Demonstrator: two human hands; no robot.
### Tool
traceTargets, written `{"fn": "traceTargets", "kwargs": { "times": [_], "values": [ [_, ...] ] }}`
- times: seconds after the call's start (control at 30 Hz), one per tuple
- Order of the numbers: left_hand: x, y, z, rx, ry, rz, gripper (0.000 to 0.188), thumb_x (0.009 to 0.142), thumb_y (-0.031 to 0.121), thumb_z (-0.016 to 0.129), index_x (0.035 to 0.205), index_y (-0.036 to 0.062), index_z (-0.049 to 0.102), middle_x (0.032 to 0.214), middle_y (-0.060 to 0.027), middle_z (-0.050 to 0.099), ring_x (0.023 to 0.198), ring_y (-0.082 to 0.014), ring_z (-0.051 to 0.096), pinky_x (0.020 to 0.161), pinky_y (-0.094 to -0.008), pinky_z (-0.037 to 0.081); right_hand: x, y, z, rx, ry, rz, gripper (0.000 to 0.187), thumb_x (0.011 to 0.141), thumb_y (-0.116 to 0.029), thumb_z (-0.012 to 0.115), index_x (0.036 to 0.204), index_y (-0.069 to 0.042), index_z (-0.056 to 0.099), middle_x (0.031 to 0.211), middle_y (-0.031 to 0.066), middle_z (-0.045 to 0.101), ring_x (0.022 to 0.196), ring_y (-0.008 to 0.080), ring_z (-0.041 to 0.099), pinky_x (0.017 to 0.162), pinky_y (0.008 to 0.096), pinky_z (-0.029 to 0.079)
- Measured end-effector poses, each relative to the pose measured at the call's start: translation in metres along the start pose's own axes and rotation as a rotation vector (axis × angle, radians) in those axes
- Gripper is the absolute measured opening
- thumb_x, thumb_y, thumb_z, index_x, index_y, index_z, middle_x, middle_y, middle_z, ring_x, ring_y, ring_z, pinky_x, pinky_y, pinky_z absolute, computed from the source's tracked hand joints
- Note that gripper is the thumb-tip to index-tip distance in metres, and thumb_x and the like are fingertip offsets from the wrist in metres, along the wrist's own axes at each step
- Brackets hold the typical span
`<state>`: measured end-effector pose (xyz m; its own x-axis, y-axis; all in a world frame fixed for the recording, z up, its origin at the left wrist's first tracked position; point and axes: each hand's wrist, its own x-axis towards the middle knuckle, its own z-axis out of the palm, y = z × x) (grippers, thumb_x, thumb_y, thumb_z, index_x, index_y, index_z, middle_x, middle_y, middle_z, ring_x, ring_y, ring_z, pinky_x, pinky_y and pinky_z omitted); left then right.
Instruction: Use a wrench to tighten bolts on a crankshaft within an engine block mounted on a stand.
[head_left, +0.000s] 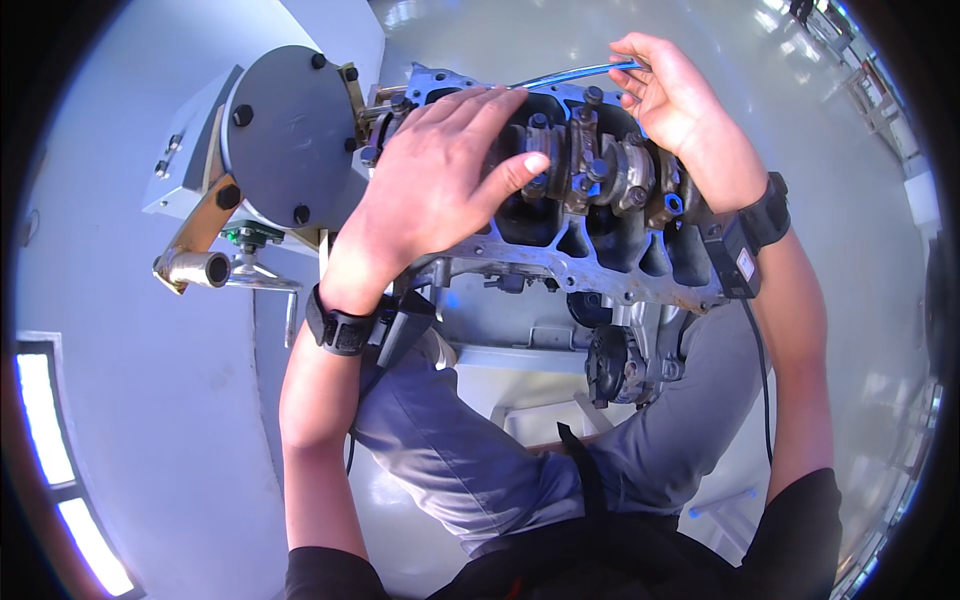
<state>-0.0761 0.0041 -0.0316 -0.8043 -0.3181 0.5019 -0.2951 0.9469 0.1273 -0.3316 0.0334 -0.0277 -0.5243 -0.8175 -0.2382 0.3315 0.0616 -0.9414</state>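
An engine block (600, 270) lies with its crankshaft side up, bearing caps (583, 150) and bolts exposed. My left hand (445, 165) rests palm down over the block's left end, fingers stretched out and thumb spread, hiding what lies beneath. At the far edge, a long shiny metal bar (570, 75) with a bluish gleam runs from beside my left fingertips to my right hand (668, 95). My right fingers and thumb close around its right end. Whether the bar's left end meets a bolt or goes under my left fingers cannot be made out.
A round grey mounting plate (290, 135) with black bolts holds the block on the left. It belongs to a stand with a tan bracket (205, 225) and a crank handle (270, 283). A black pulley (612, 365) hangs below, between my knees. Cables trail from both wrist straps.
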Motion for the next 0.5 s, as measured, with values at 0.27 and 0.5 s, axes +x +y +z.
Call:
{"fn": "traceTargets", "kwargs": {
  "times": [0.27, 0.5],
  "values": [
    [-0.001, -0.002, -0.002, -0.015, 0.018, -0.032, 0.057, 0.098, 0.047, 0.054, 0.128, -0.0016, 0.06, 0.126, -0.0211, 0.064, 0.119, -0.0368, 0.057, 0.102, -0.0459, 0.045, 0.047, -0.021, 0.036, -0.395, -0.251, 0.127, 0.022, 0.089, -0.018, 0.068, 0.108, -0.009, 0.063, 0.093, -0.0004, 0.062, 0.073, 0.0075, 0.059, 0.06, 0.024, 0.042],
    [-0.005, -0.001, 0.002, -0.038, 0.022, -0.078, 0.062, 0.098, 0.054, 0.05, 0.127, -0.0004, 0.062, 0.128, -0.0231, 0.062, 0.124, -0.038, 0.054, 0.103, -0.048, 0.045, 0.056, -0.011, 0.106, -0.901, -0.344, -0.225, 0.054, 0.089, -0.012, 0.066, 0.14, -0.007, 0.05, 0.074, -0.0022, 0.059, 0.063, 0.0045, 0.05, 0.051, 0.0228, 0.039]
  ]
}}
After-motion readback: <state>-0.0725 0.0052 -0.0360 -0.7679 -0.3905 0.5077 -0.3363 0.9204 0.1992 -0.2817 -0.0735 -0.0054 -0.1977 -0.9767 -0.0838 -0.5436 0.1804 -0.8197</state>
